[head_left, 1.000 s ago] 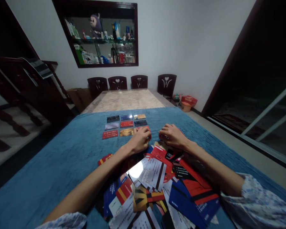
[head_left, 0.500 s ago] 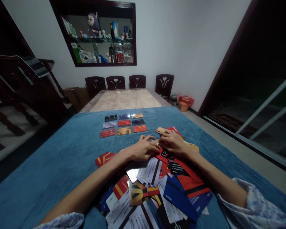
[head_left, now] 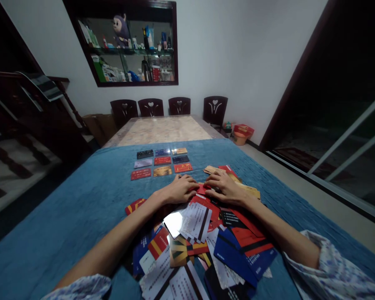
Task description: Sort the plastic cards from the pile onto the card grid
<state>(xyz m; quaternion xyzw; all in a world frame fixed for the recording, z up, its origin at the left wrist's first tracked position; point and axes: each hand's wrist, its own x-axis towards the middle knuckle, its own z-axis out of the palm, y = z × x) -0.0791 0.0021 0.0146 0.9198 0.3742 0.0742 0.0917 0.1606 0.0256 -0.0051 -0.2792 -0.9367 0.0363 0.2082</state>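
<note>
On blue cloth over a long beige surface, nine flat rectangular coloured cards, three by three. Nearer, one multicoloured card heap, too overlapped to count. At its far side, left hand and right hand, fingers curled, red card between, whether gripped unclear.

No wording can be read for certain; the print is too small or blurred. At the lower centre of the frame, a striped white card carries several lines of dark characters. Right of it, a black card shows short white lines, apparently numbered, and a blue card has tiny pale print. Left of the frame's centre, a red card and a dark card bear pale, illegible characters.
</note>
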